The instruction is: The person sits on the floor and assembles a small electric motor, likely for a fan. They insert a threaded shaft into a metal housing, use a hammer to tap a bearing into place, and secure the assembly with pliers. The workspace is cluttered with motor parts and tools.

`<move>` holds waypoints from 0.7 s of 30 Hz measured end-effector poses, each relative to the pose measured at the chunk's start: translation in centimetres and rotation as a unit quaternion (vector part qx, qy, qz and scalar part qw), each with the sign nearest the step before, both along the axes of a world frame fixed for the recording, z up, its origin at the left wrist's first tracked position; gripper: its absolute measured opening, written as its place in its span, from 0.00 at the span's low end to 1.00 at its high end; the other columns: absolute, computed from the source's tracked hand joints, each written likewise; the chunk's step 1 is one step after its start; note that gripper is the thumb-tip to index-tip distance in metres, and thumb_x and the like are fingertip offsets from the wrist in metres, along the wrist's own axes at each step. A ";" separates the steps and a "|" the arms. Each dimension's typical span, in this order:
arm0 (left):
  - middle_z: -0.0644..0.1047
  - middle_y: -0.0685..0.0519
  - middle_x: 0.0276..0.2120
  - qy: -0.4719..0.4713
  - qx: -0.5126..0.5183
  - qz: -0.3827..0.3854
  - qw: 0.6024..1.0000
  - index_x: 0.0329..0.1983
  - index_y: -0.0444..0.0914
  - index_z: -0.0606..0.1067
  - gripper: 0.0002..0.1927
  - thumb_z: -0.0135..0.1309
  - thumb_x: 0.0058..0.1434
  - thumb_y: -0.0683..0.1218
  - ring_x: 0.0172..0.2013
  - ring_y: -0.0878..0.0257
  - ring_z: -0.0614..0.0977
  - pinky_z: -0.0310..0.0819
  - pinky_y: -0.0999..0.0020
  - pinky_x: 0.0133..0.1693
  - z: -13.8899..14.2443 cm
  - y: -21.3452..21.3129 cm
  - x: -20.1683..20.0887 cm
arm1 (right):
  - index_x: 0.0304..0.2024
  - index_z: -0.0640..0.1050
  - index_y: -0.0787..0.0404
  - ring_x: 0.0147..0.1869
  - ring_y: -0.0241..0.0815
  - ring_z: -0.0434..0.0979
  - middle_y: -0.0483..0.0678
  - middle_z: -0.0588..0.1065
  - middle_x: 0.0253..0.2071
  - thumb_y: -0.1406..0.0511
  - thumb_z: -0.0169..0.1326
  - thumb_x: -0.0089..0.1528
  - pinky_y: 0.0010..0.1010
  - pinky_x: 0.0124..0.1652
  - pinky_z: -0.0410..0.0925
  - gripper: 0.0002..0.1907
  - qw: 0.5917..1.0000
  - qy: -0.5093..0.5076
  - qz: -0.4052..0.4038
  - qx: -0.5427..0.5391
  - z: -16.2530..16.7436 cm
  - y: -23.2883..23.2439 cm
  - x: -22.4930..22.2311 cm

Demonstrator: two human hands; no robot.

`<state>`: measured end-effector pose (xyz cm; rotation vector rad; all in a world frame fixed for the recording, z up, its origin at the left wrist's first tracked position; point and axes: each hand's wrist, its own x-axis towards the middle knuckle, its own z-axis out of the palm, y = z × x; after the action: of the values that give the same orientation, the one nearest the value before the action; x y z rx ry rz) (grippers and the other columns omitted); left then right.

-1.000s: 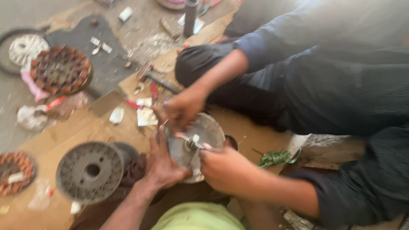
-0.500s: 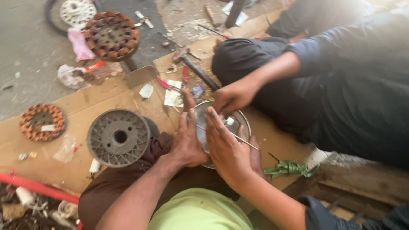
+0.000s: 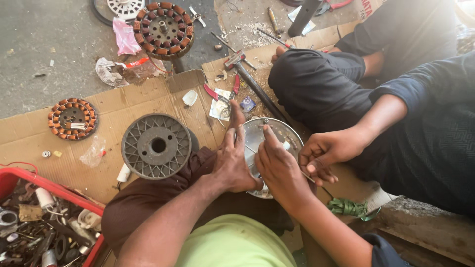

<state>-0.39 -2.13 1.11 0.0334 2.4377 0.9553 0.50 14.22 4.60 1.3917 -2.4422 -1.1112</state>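
- My view has swung left since a moment ago; both hands stayed on the round metal cover (image 3: 277,136).
- My left hand (image 3: 232,158) presses flat on its left rim, fingers together; my right hand (image 3: 277,165) lies across its middle, fingers together; a co-worker's hand (image 3: 324,153) pinches a thin wire at the right edge.

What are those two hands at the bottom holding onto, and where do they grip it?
Both press on a round metal cover. The left hand lies on its left rim, the right hand across its middle. Whether the fingers curl around anything cannot be told.

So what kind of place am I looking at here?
Probably an informal floor-level motor or fan repair workshop: copper-wound stators lie on flattened cardboard, a red bin of spare parts sits nearby, and both hands, left hand and right hand, press a round metal cover.
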 end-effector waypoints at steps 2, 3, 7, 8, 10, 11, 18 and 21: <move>0.38 0.32 0.73 0.002 0.001 0.009 1.000 0.74 0.35 0.21 0.83 0.74 0.34 0.56 0.71 0.31 0.52 0.57 0.38 0.66 0.2 -0.2 -0.1 | 0.54 0.75 0.62 0.78 0.63 0.53 0.55 0.70 0.59 0.60 0.46 0.61 0.48 0.69 0.46 0.21 1.000 0.007 0.011 -0.027 -0.6 0.2 -0.3; 0.37 0.33 0.74 0.005 0.002 0.013 1.000 0.74 0.35 0.22 0.83 0.73 0.34 0.56 0.71 0.32 0.52 0.58 0.38 0.65 0.3 -0.3 -0.2 | 0.53 0.75 0.61 0.77 0.61 0.54 0.55 0.70 0.59 0.60 0.46 0.59 0.48 0.69 0.46 0.22 0.997 -0.010 0.009 -0.069 -0.8 0.3 -0.5; 0.35 0.31 0.74 0.110 0.047 0.018 0.993 0.73 0.31 0.23 0.80 0.72 0.37 0.56 0.74 0.32 0.48 0.54 0.43 0.68 -0.3 -0.5 0.0 | 0.50 0.76 0.60 0.74 0.58 0.61 0.54 0.72 0.56 0.62 0.49 0.55 0.49 0.70 0.47 0.21 0.987 -0.086 0.011 -0.135 -0.3 0.2 -0.7; 0.33 0.30 0.75 0.215 0.089 0.033 0.972 0.73 0.29 0.22 0.80 0.72 0.38 0.56 0.75 0.30 0.46 0.52 0.45 0.70 -0.7 -0.5 0.3 | 0.49 0.76 0.61 0.73 0.59 0.63 0.54 0.72 0.54 0.63 0.50 0.55 0.51 0.70 0.46 0.20 0.986 -0.104 0.018 -0.126 0.2 0.0 -0.7; 0.29 0.27 0.75 0.294 0.105 0.039 0.949 0.73 0.27 0.22 0.80 0.72 0.40 0.57 0.75 0.30 0.43 0.49 0.49 0.72 -1.5 -0.5 0.6 | 0.46 0.77 0.61 0.70 0.62 0.65 0.56 0.73 0.52 0.63 0.52 0.53 0.54 0.69 0.45 0.18 0.986 -0.132 0.014 -0.100 1.6 -0.4 -0.3; 0.26 0.27 0.74 0.270 0.081 0.030 0.959 0.72 0.26 0.21 0.80 0.72 0.41 0.58 0.75 0.32 0.42 0.48 0.51 0.72 -1.9 -0.4 0.6 | 0.44 0.78 0.61 0.68 0.64 0.66 0.57 0.74 0.51 0.63 0.53 0.53 0.55 0.69 0.45 0.17 0.985 -0.147 0.010 -0.087 2.4 -0.6 -0.2; 0.25 0.29 0.73 0.346 0.078 0.036 0.934 0.70 0.25 0.21 0.87 0.77 0.33 0.62 0.75 0.33 0.37 0.41 0.51 0.74 -3.5 -0.5 0.3 | 0.41 0.82 0.57 0.67 0.71 0.67 0.57 0.77 0.45 0.62 0.58 0.50 0.60 0.68 0.46 0.16 0.973 -0.214 -0.046 -0.075 5.0 -2.8 -0.7; 0.25 0.27 0.71 0.307 0.084 0.048 0.947 0.69 0.25 0.22 0.89 0.79 0.28 0.61 0.73 0.30 0.40 0.47 0.47 0.70 -4.0 -0.1 0.3 | 0.38 0.83 0.55 0.65 0.65 0.70 0.55 0.78 0.43 0.63 0.57 0.51 0.55 0.66 0.49 0.13 0.972 -0.192 -0.077 -0.111 4.5 -3.3 -0.6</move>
<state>-0.12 -2.28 -2.88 0.3196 2.9265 1.3543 -0.09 10.96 9.06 1.4793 -2.8761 -0.6043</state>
